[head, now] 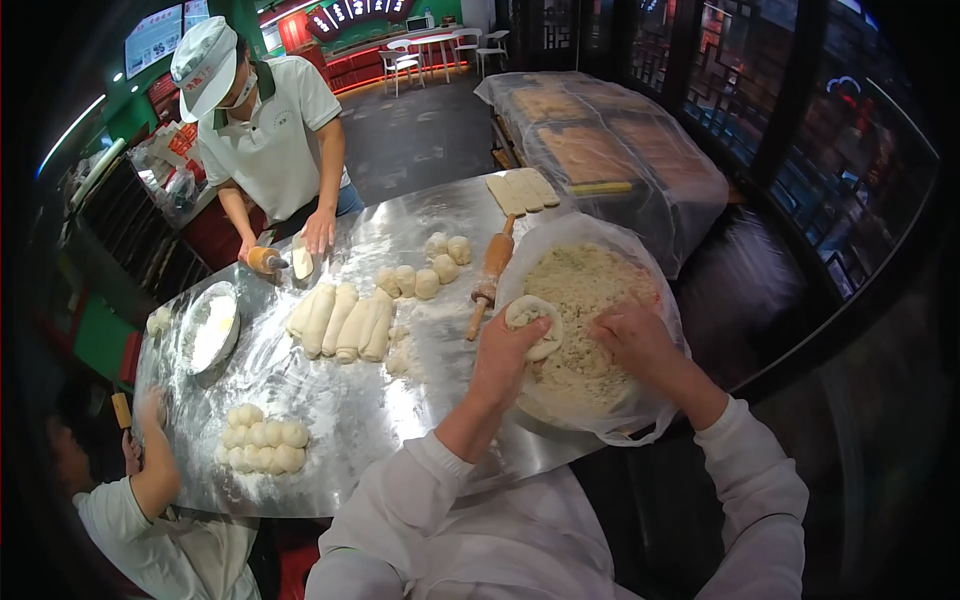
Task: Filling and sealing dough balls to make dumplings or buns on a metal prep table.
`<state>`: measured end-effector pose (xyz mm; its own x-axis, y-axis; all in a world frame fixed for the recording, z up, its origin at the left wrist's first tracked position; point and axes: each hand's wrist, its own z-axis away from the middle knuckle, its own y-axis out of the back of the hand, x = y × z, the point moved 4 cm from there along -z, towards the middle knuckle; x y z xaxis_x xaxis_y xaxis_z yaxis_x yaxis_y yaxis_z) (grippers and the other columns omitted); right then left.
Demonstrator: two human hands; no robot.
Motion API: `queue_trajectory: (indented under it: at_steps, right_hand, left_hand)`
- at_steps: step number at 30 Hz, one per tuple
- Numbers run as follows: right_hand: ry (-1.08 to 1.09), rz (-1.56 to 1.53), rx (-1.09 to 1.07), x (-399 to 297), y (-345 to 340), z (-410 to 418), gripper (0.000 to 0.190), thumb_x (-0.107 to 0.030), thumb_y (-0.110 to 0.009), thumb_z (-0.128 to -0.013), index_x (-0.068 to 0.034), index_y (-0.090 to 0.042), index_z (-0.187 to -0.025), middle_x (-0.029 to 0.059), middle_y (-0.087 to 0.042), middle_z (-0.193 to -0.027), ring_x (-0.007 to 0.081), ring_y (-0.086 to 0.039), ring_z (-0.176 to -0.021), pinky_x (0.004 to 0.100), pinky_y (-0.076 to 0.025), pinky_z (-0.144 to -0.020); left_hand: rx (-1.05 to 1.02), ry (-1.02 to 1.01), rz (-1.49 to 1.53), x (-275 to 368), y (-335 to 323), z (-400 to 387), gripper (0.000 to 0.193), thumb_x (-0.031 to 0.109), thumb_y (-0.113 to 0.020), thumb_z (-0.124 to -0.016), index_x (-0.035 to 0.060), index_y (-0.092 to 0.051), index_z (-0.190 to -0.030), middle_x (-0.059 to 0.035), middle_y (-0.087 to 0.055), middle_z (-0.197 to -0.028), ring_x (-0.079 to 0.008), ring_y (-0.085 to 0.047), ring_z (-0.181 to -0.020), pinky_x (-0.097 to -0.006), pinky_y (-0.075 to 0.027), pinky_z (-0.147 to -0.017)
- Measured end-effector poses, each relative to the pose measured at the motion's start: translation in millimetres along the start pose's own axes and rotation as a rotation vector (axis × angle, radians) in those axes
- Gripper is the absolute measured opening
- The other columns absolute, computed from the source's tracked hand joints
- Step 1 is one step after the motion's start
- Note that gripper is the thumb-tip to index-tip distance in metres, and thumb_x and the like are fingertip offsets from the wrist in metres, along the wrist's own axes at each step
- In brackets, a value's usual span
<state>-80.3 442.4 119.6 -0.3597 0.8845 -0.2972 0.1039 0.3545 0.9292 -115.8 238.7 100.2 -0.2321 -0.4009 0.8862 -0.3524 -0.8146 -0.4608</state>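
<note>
My left hand (pixel 504 352) holds a round piece of dough (pixel 534 327) cupped around some filling, over the left edge of a wide basin lined with clear plastic (pixel 646 436). A pale crumbly filling with green flecks (pixel 581 300) fills the basin. My right hand (pixel 634 341) is in the filling, its fingers curled; whether they pinch some of it is hidden. Left of the basin lies a wooden rolling pin (pixel 495 262). Flat dough strips (pixel 523 191) lie beyond it.
The floured metal table (pixel 337 405) bears rolled dough pieces (pixel 341 322), dough balls (pixel 262 442) and a bowl of flour (pixel 212 328). A co-worker (pixel 262 127) across handles dough and a roller; another (pixel 157 517) is at lower left. Plastic-covered trays (pixel 600 135) stand beyond the basin.
</note>
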Motion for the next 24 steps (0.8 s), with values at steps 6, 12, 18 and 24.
queue_trajectory:
  at_steps: [6, 12, 18, 24]
  right_hand:
    - [-0.084, -0.526, 0.115, -31.2, 10.8, 1.2, 0.050, -0.020, -0.070, -0.090, 0.000, -0.056, -0.133, 0.0230, -0.054, -0.140, 0.0361, -0.057, -0.125, 0.0439, -0.040, -0.112]
    - [0.211, -0.274, 0.113, -91.3, -2.2, -13.6, 0.086, -0.023, -0.077, -0.086, 0.004, -0.028, -0.151, 0.0295, -0.027, -0.157, 0.0451, -0.026, -0.147, 0.0491, -0.029, -0.118]
    - [0.179, -0.464, 0.201, -151.2, -27.1, -31.5, 0.066, -0.020, -0.067, -0.093, 0.006, -0.037, -0.145, 0.0271, -0.032, -0.156, 0.0429, -0.035, -0.144, 0.0467, -0.032, -0.116]
    - [0.024, -0.816, 0.010, -178.0, -73.5, -49.0, 0.042, -0.014, -0.051, -0.097, 0.004, -0.050, -0.135, 0.0212, -0.051, -0.145, 0.0325, -0.050, -0.133, 0.0401, -0.039, -0.110]
  left_hand:
    - [-0.039, 0.041, 0.172, 7.2, 2.1, 11.8, 0.042, 0.016, -0.068, -0.096, 0.0055, -0.051, -0.132, -0.0079, -0.064, -0.113, -0.0146, -0.065, -0.095, -0.0289, -0.055, -0.073]
    - [-0.004, 0.103, 0.481, 20.2, 6.9, 29.6, 0.040, 0.031, -0.060, -0.102, 0.0074, -0.051, -0.133, -0.0070, -0.061, -0.121, -0.0155, -0.064, -0.105, -0.0324, -0.056, -0.084]
    - [0.049, 0.002, 0.074, 36.1, 41.9, 67.1, 0.048, 0.045, -0.046, -0.107, 0.0029, -0.055, -0.128, -0.0064, -0.062, -0.117, -0.0135, -0.060, -0.109, -0.0301, -0.052, -0.089]
    - [0.121, 0.003, 0.120, 19.4, 84.2, 102.1, 0.045, 0.038, -0.048, -0.107, -0.0004, -0.058, -0.129, -0.0052, -0.064, -0.114, -0.0124, -0.057, -0.103, -0.0291, -0.046, -0.093]
